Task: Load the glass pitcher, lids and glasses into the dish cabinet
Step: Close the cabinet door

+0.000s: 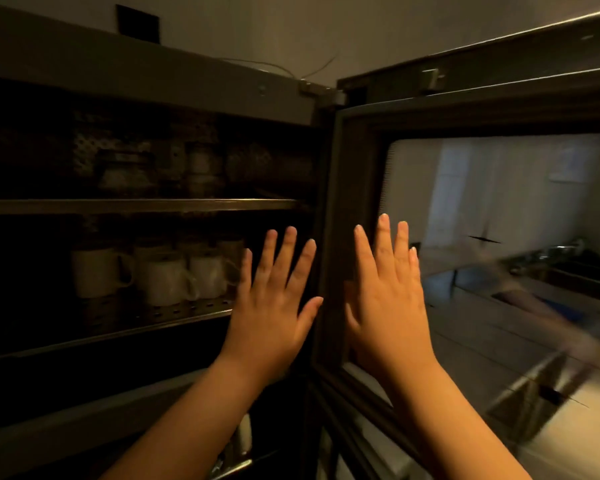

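Note:
The dish cabinet (pixel 146 98) stands before me with its glass door (pixel 499 202) swung open to the right. My left hand (pixel 274 306) is raised flat with fingers spread in front of the cabinet opening, holding nothing. My right hand (pixel 388 299) is raised beside it, fingers straight, in front of the door's glass pane near its hinge side; whether it touches the glass I cannot tell. White mugs (pixel 160 271) stand on the middle shelf (pixel 174 313), and patterned crockery (pixel 194 168) fills the dim upper shelf (pixel 136 205). No pitcher, lids or glasses are visible.
The door glass reflects a counter with a sink and tap (pixel 568 268). A lower cabinet door (pixel 343 445) sits below the open one. Cables (pixel 291 69) lie on the cabinet top against the wall.

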A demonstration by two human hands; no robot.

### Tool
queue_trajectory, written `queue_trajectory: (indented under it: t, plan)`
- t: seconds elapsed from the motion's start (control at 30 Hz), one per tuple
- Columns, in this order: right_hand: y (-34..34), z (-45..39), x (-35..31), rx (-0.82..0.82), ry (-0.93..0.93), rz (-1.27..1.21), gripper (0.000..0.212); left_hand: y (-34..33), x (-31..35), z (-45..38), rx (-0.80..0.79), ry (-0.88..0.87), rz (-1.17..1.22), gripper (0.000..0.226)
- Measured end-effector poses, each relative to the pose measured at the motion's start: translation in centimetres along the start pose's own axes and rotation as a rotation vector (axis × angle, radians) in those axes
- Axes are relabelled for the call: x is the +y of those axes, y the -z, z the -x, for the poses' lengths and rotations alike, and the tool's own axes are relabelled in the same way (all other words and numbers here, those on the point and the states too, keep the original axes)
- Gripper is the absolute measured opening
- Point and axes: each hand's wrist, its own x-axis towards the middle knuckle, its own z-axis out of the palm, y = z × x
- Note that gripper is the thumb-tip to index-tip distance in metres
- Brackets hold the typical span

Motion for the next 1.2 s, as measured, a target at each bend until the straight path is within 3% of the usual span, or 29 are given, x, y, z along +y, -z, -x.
queue_trajectory:
  t: [0.2, 0.27, 0.4, 0.63, 0.7, 0.77, 0.87, 1.0, 1.2]
  plan:
    - [5.2, 5.0, 6.2, -0.073, -0.183, 0.106, 0.075, 0.3, 8.8, -0.9, -0.103, -0.102, 0.115, 0.067]
    - [7.4, 7.2, 9.1, -0.100, -0.206, 0.271, 0.078, 0.0, 12.5, -1.0, -0.151, -0.151, 0.179, 0.071]
    - [11.7, 11.0, 12.9, -0.111, -0.289, 0.484, 0.078, -0.2, 19.3, -0.8, -0.375, -0.267, 0.164, 0.066]
    - [15.4, 15.2, 14.1, -0.411, -0.397, 0.467, 0.063, -0.1, 25.5, -0.4, -0.318, -0.365, 0.404, 0.077]
    - [16.1, 16.4, 13.2, -0.347, -0.438, 0.362, 0.041, 0.6, 26.3, -0.7, -0.339, -0.390, 0.433, 0.077]
    - [17.0, 16.7, 12.5, -0.213, -0.387, 0.386, 0.034, 1.2, 26.7, -1.0, -0.379, -0.397, 0.436, 0.071]
    - [18.0, 17.0, 12.9, -0.019, -0.325, 0.481, 0.048, 2.6, 27.0, -1.1, -0.340, -0.408, 0.344, 0.053]
    - [18.8, 17.9, 13.8, 0.144, -0.358, 0.416, 0.050, 3.7, 28.0, -0.6, -0.208, -0.420, 0.469, 0.047]
    - [20.0, 18.9, 15.4, 0.178, -0.214, 0.237, 0.042, 4.5, 29.8, -0.9, -0.151, -0.463, 0.503, 0.053]
